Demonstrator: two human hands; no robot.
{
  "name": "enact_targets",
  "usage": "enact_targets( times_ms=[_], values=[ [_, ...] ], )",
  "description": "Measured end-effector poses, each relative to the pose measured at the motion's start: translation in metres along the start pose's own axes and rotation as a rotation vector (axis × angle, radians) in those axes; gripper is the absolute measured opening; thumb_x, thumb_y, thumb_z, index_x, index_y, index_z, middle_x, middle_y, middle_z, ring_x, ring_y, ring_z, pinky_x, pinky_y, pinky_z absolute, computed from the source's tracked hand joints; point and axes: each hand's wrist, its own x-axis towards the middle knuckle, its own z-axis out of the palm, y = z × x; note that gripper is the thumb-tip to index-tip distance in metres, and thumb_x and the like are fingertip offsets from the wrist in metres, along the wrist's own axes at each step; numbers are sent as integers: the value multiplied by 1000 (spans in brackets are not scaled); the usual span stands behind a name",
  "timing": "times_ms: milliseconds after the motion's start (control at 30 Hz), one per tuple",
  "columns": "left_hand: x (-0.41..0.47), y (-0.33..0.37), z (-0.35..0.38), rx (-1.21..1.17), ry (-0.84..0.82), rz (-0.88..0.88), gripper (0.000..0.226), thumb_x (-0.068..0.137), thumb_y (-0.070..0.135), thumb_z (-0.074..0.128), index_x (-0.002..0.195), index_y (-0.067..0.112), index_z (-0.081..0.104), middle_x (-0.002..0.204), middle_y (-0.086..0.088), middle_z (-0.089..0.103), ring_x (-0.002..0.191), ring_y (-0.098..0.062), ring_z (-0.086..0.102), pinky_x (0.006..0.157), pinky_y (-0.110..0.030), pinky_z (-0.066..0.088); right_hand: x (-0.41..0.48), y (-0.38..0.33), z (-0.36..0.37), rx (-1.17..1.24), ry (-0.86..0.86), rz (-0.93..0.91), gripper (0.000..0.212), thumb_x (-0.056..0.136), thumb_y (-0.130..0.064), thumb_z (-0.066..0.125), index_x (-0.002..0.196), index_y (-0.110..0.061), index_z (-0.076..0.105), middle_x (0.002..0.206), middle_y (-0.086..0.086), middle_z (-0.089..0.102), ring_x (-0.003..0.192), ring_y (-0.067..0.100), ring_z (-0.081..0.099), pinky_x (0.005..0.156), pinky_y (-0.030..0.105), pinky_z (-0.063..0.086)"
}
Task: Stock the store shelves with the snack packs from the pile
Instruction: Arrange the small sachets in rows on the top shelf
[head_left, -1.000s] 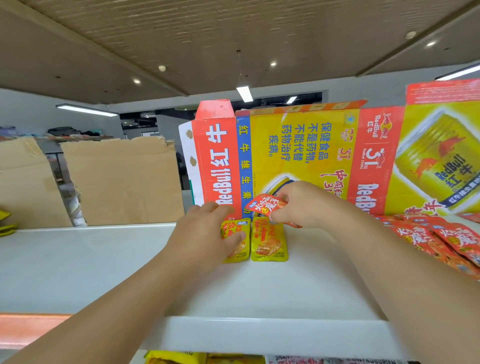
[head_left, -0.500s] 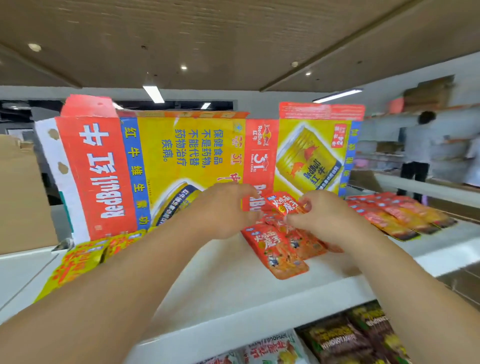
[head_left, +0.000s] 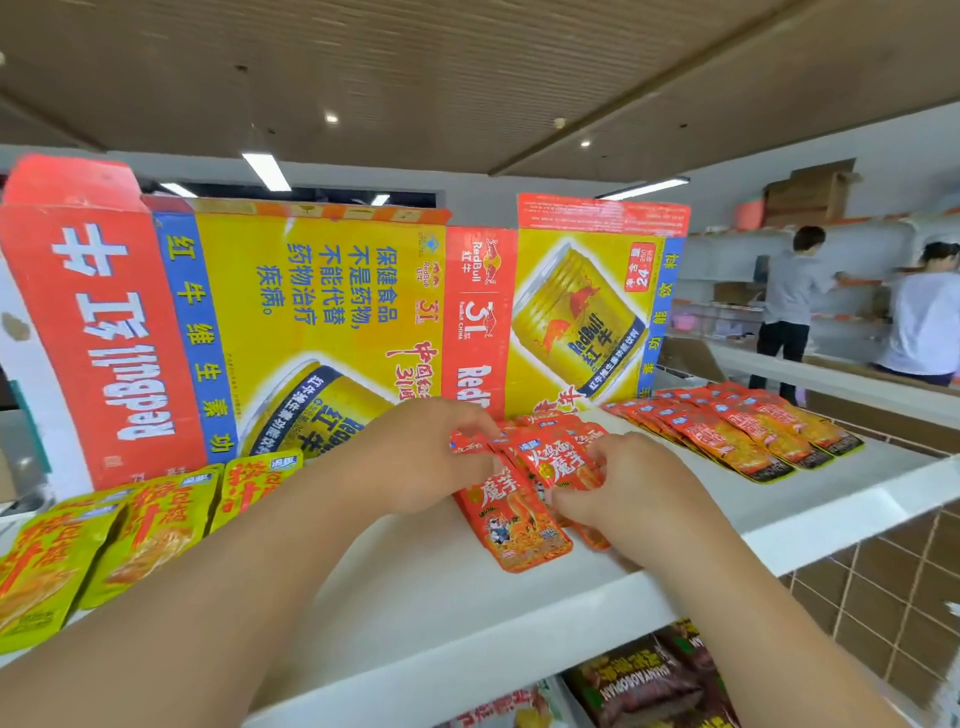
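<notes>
You've got both hands on the small bunch of red packs (head_left: 519, 525) in the middle of the shelf (head_left: 467, 603). Your left hand (head_left: 415, 457) pinches their top edges with curled fingers, and your right hand (head_left: 628, 488) grips the uppermost pack (head_left: 558, 462) from the near right side. The bunch overlaps loosely, with one pack lying flat and pointing toward you, so I'd call this group half laid out and not squared up yet.

Over to the right, a fanned row (head_left: 727, 431) of red packs looks finished, neat and tight together. To the left, the yellow packs (head_left: 145, 525) lie side by side, done as far as I can judge. Between the groups there's bare shelf left to fill. I can't pick out the pile you're drawing from.

Behind everything a flattened drink carton (head_left: 322, 312) stands as a back wall. Darker packs (head_left: 649, 680) show on the shelf below. Far right, two people (head_left: 789, 301) work at other shelves under ceiling lights (head_left: 266, 170).
</notes>
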Motion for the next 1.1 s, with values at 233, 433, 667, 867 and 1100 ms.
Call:
enact_targets(
  times_ms=[233, 433, 667, 867, 1100],
  values=[
    [-2, 9, 2, 14, -29, 18, 24, 89, 43, 72, 113, 42, 68, 116, 22, 60, 108, -2, 55, 83, -17, 43, 1, -1, 2, -65, -3, -4, 62, 73, -66, 70, 115, -20, 65, 111, 1, 62, 101, 22, 61, 81, 34, 51],
    [-3, 8, 1, 55, -50, -9, 31, 88, 48, 71, 119, 42, 68, 123, 21, 61, 113, -5, 57, 95, -26, 48, 0, 0, 2, -93, -30, -25, 66, 77, -70, 68, 119, -19, 65, 114, 0, 61, 103, 21, 60, 83, 35, 51],
    [-2, 7, 8, 118, -118, 16, 32, 83, 51, 73, 114, 43, 70, 114, 20, 67, 96, -3, 60, 86, -28, 53, 1, 1, 2, -82, -28, -44, 65, 76, -71, 68, 122, -24, 63, 114, -2, 59, 104, 20, 58, 80, 32, 47],
    [-2, 6, 8, 113, -134, 29, 34, 82, 48, 74, 115, 43, 70, 115, 17, 67, 96, -6, 61, 88, -31, 53, 1, 0, 3, -72, -35, -52, 68, 78, -70, 68, 127, -23, 61, 124, -1, 58, 111, 21, 58, 88, 34, 49],
    [-2, 7, 8, 117, -144, 35, 32, 82, 48, 75, 113, 44, 69, 113, 18, 66, 97, -5, 60, 89, -33, 54, 2, 0, 3, -69, -64, -62, 66, 79, -68, 69, 127, -24, 61, 126, -1, 58, 111, 22, 59, 87, 34, 49]
  ],
)
